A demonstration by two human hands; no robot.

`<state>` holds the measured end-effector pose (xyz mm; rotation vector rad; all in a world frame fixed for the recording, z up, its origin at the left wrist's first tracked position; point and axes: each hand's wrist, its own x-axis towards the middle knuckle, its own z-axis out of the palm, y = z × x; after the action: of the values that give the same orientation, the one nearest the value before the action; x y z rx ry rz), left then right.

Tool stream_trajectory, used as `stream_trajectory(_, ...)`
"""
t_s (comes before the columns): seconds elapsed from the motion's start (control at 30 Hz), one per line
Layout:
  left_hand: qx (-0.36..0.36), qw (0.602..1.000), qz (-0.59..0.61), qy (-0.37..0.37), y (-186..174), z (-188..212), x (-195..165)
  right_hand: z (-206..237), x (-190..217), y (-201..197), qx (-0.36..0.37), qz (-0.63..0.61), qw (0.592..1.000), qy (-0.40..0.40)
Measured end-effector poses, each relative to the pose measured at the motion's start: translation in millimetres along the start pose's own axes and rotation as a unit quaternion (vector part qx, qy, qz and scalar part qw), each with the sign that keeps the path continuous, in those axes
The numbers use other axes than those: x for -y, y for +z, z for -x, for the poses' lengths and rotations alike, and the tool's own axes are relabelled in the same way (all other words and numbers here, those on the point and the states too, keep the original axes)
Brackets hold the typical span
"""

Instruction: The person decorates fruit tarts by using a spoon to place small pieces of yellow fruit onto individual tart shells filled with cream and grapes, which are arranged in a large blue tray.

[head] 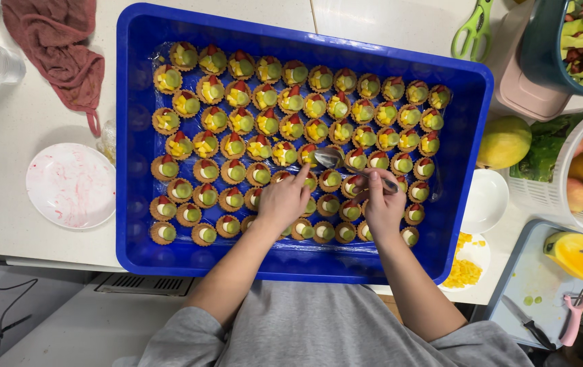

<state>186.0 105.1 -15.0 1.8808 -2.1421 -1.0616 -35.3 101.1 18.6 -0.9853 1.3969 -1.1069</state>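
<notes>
The right hand [381, 202] pinches a metal spoon [338, 162] by its handle, bowl aimed toward ten o'clock over a fruit tart [308, 155] mid-tray. The left hand [285, 200], fingers curled, extends its forefinger toward one o'clock, touching that tart. Both work inside the blue tray [135, 143] of tarts

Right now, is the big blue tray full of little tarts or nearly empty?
Nearly full. Rows of small fruit tarts cover most of the blue tray; only narrow strips of bare floor show along its edges. The hands hide a few.
</notes>
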Motion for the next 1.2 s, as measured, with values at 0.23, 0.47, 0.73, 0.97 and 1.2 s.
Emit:
stream_trajectory(0.23,-0.044,0.999,0.013,-0.006,0.4,-1.1,1.1,11.1,4.8,-10.5,0.006,0.028,1.0,0.01)
stream_trajectory(0.47,-0.033,0.999,0.026,0.004,2.6,3.3,0.8,18.8,2.2,-2.5,0.01,0.113,0.994,-0.006)
stream_trajectory(0.73,-0.035,0.999,0.014,-0.007,-2.4,4.9,-1.9,16.1,0.6,2.0,0.017,0.094,0.995,-0.018)
stream_trajectory(0.97,-0.022,1.0,0.014,-0.016,-4.4,5.3,-1.9,11.0,-4.8,3.0,0.036,0.083,0.996,-0.011)
stream_trajectory(1.2,-0.118,0.991,0.063,0.021,-9.7,8.7,2.6,35.8,7.3,-35.9,-0.057,0.067,0.996,-0.022)
